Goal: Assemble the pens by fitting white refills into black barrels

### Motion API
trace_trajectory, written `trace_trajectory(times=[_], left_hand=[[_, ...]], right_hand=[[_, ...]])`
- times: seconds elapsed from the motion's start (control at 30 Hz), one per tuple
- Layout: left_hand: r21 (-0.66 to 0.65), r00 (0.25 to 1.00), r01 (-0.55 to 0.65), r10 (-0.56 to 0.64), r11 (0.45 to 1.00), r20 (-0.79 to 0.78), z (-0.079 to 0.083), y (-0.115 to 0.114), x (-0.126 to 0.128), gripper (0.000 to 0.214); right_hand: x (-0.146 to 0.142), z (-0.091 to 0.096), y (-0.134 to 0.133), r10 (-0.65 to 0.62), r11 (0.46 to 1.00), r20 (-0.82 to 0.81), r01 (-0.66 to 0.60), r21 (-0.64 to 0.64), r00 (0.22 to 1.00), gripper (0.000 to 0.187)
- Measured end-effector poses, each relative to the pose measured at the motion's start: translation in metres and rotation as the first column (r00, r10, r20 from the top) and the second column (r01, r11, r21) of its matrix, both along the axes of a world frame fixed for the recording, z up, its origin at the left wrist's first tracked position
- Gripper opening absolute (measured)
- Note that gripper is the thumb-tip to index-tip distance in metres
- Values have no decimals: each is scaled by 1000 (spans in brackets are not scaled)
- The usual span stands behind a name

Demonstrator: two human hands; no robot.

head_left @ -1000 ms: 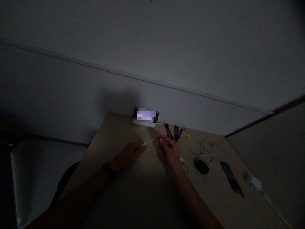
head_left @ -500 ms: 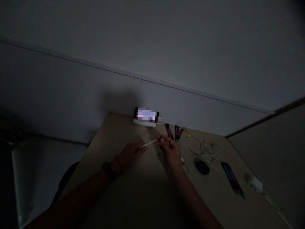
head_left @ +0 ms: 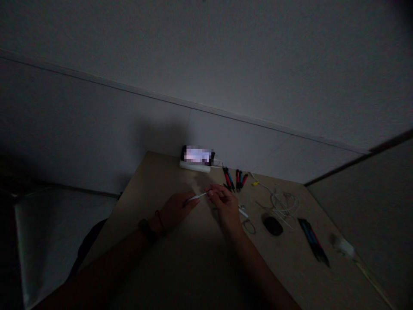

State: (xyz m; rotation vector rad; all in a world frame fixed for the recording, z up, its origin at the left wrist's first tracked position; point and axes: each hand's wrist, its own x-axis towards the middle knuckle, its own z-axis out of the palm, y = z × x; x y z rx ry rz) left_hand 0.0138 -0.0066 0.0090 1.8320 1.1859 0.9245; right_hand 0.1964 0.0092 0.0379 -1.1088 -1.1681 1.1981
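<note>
The scene is very dark. My left hand (head_left: 176, 210) rests low over a light wooden table (head_left: 193, 258) and pinches one end of a thin white stick-like piece (head_left: 197, 196). My right hand (head_left: 224, 202) is closed in a pinch at the other end of that white piece, fingertips close to my left ones. What the right fingers hold there is too small to name. A dark band sits on my left wrist.
At the table's far edge a phone (head_left: 198, 155) stands on a white block. Red and blue pens (head_left: 235, 178) lie behind my right hand. White cables (head_left: 284, 202), a dark oval object (head_left: 272, 225), more dark pens (head_left: 312, 241) and a white charger (head_left: 343, 246) lie to the right.
My right hand has slid left along the white piece, closing the gap to my left hand. My left hand has stayed in place.
</note>
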Motion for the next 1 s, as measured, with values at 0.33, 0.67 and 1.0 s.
trace_trajectory(times=[0.33,0.67,1.0], left_hand=[[2,999,-11,11,1000,39,-3,1,-1,37],[-50,989,-68,74,996,131,2,-2,1,47],[-72,987,-78,87,994,134,2,-2,0,47]], right_hand=[[-10,-7,-5,66,994,57,-71,82,996,32],[43,23,13,-343,906,344,211,367,874,37],[110,33,25,154,987,987,40,-156,49,16]])
